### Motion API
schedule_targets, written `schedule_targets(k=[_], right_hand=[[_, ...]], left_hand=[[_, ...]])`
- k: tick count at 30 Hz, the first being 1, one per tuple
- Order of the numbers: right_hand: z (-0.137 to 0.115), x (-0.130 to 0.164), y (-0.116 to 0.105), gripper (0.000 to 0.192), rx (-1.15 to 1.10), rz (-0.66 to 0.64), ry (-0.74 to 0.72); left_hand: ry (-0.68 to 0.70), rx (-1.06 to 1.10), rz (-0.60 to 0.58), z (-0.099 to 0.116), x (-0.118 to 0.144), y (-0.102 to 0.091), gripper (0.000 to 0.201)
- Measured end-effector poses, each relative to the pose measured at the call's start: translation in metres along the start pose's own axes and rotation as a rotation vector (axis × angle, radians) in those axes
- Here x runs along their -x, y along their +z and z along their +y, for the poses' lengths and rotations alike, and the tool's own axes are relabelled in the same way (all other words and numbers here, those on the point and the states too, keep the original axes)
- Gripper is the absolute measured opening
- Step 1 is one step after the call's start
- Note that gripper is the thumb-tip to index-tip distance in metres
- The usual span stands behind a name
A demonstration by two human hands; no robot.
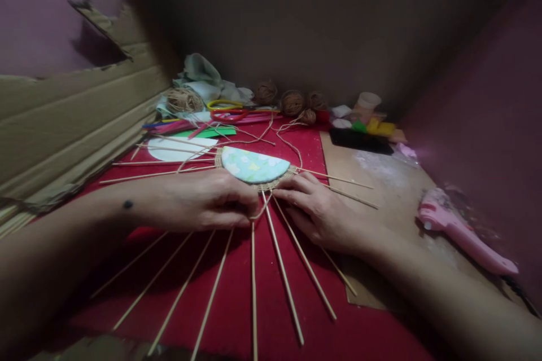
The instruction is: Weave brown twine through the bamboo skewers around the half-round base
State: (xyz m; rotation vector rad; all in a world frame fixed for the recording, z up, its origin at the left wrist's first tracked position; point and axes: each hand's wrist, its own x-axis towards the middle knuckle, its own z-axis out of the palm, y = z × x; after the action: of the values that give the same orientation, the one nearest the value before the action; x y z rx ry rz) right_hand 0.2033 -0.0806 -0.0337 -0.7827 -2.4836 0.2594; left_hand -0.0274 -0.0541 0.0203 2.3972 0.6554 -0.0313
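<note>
A half-round piece covered in light blue floral fabric [256, 164] lies in front of me, edged with a band of woven twine [263, 186]. Thin wooden sticks [283, 276] fan out from that band on both sides and toward me. My left hand [224, 197] is closed at the left part of the rim, pinching a strand of twine [266, 203] between thumb and fingers. With bent fingers, my right hand [315, 206] holds the rim on its right side, close to where the strand meets the weave. My hands cover parts of several sticks.
On the red surface [169, 293], balls of twine [292, 102], scissors [228, 110], cloth [207, 82] and white paper [182, 148] lie at the back. A brown board [372, 180] at right bears a black phone-like object [361, 141] and a pink glue gun [466, 231]. Cardboard [76, 118] stands at left.
</note>
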Motion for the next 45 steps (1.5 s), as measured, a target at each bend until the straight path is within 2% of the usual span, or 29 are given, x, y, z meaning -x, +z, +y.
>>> schedule_targets(k=[5,7,11,14,19,22,25,30,34,45], right_hand=[[0.001,-0.001,-0.001,0.024,-0.018,0.001,0.002],[0.002,0.0,0.0,0.021,-0.025,0.009,0.002],[0.005,0.0,0.0,0.019,-0.03,0.03,0.001],[0.005,-0.001,0.0,0.017,-0.072,0.034,0.034],[0.001,-0.005,0.003,0.006,-0.077,0.05,0.155],[-0.002,-0.007,0.009,0.012,-0.019,0.068,0.184],[-0.005,-0.009,0.014,0.012,0.04,0.078,0.196],[-0.007,-0.01,0.015,0.01,0.077,0.067,0.252],[-0.006,-0.01,0.016,0.012,0.081,0.078,0.258],[-0.003,-0.009,0.017,0.012,0.067,0.107,0.219]], left_hand=[[0.047,0.099,-0.052,0.021,0.004,0.004,0.016],[0.094,0.074,-0.024,0.03,0.003,0.011,0.017],[0.214,-0.138,0.072,0.042,0.001,0.034,0.018],[0.33,-0.251,0.076,0.05,-0.002,0.048,0.014],[0.463,-0.413,0.107,0.06,-0.008,0.063,0.023],[0.576,-0.522,0.08,0.062,-0.009,0.074,0.029],[0.653,-0.638,0.102,0.063,-0.009,0.085,0.035],[0.648,-0.66,0.156,0.066,-0.012,0.09,0.039],[0.689,-0.693,0.127,0.071,-0.018,0.09,0.039],[0.708,-0.944,0.157,0.085,-0.024,0.098,0.036]])
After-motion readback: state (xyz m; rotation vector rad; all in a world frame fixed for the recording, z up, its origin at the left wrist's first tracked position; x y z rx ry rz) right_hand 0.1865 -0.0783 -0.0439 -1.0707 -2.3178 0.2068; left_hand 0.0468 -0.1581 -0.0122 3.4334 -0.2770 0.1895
